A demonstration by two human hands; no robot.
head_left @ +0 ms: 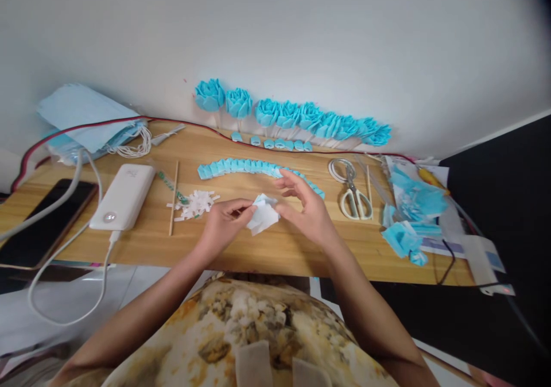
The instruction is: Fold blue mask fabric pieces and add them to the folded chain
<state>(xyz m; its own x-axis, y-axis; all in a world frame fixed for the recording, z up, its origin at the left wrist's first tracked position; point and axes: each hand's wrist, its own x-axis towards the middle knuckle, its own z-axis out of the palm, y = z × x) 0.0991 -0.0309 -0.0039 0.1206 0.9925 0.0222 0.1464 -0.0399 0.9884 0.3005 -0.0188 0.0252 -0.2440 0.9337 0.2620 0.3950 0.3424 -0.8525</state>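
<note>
Between the thumb and fingers of my left hand is a small folded piece of thin fabric, white with a light blue edge on top. My right hand is just right of it, its fingers apart and curved and its thumb close to the piece's right edge. Whether that thumb touches the fabric I cannot tell. Beyond the hands, an arc of folded blue petals lies overlapping on the table. My right fingertips appear in front of part of this arc.
Several blue fabric roses on sticks lean along the wall. Scissors lie right, near blue scraps. White strips, a wooden stick, a power bank, a phone and stacked face masks are left.
</note>
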